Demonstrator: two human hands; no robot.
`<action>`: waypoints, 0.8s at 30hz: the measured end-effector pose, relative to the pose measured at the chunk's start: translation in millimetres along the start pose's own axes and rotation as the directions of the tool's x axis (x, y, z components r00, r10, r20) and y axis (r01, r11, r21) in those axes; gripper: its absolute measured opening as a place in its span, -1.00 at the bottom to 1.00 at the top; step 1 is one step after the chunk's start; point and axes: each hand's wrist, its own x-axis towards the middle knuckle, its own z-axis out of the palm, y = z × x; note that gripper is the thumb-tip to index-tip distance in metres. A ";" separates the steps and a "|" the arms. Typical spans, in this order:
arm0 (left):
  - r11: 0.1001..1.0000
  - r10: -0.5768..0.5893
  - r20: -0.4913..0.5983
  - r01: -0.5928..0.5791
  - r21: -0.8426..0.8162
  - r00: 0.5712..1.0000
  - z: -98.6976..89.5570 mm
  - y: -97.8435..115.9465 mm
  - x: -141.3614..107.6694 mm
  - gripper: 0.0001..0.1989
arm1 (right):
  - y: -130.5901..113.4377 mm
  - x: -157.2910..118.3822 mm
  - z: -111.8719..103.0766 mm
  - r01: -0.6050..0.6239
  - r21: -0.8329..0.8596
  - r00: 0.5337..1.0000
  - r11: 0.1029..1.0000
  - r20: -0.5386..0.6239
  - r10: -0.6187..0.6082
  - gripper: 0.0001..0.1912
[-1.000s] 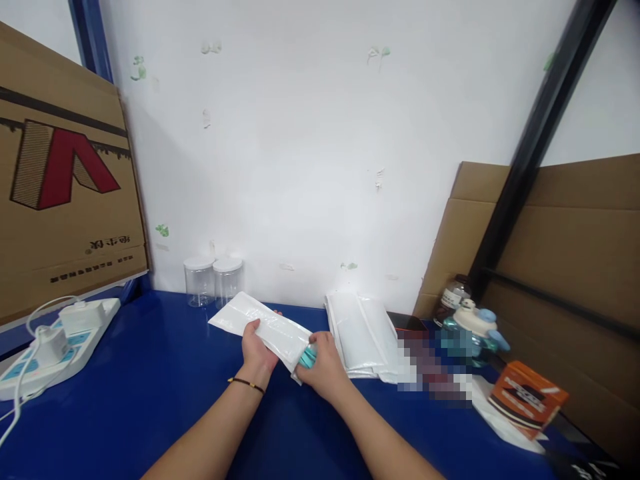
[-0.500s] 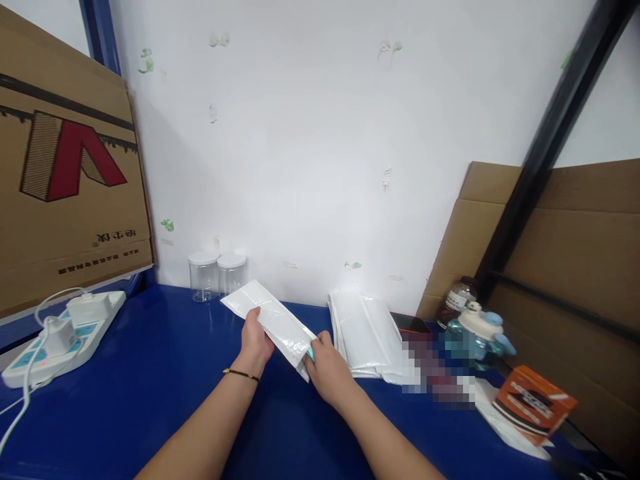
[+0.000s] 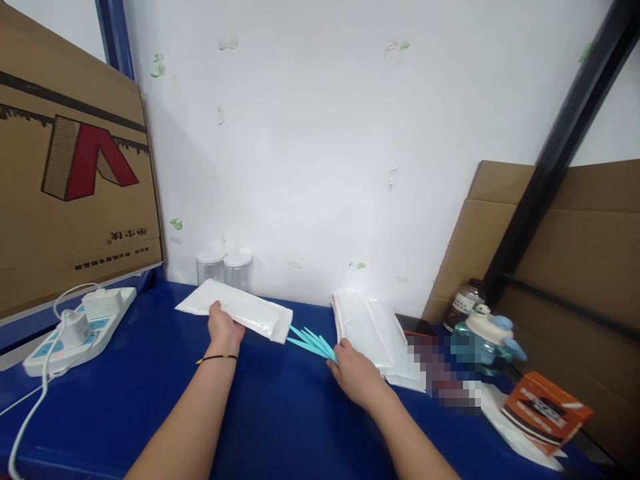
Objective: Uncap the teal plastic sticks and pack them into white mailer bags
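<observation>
My left hand grips a long white plastic bag, thumb on top, holding it above the blue table. From the bag's right end stick out several thin turquoise strips, fanned slightly apart. Their outer ends are pinched in my right hand, which is closed. The strips' far ends reach to the mouth of the bag; how much of them is still inside is hidden. Just behind my right hand lies a stack of white plastic bags.
Two clear jars with white lids stand by the wall. At left is a power strip with plugs and a cable, beside a large cardboard box. At right are a brown bottle, a teal drinking bottle and an orange box.
My right hand has moved right, drawing the turquoise strips out of the bag. My left hand has shifted left with the bag, which now lies flatter.
</observation>
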 end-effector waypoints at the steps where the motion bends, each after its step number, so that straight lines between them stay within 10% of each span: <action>1: 0.999 0.030 -0.038 -0.030 -0.010 0.999 -3.0 7.6 5.3 -0.65 | 4.2 -1.5 -0.1 0.013 0.004 1.000 1.000 0.013 -0.013 -0.74; 5: 0.997 0.028 -0.115 -0.036 -0.068 0.993 -12.7 20.7 15.8 -0.67 | 6.0 -6.4 2.6 0.147 0.009 0.986 0.989 0.075 -0.147 -0.80; 11: 0.937 -0.349 -0.026 0.350 0.009 0.937 -2.2 -22.9 -7.2 -0.74 | -16.5 -5.9 11.1 0.288 -0.013 0.958 0.958 0.013 -0.288 -0.75; 18: 0.989 -0.143 0.189 0.132 0.071 0.971 14.2 -40.1 -39.6 -0.74 | -16.7 -4.4 10.4 0.303 0.002 0.952 0.953 -0.054 -0.302 -0.67; 24: 0.997 -0.014 0.457 -0.025 0.079 0.889 32.2 -28.8 -65.1 -0.71 | -11.1 -3.3 10.1 0.335 0.080 0.940 0.939 -0.100 -0.327 -0.57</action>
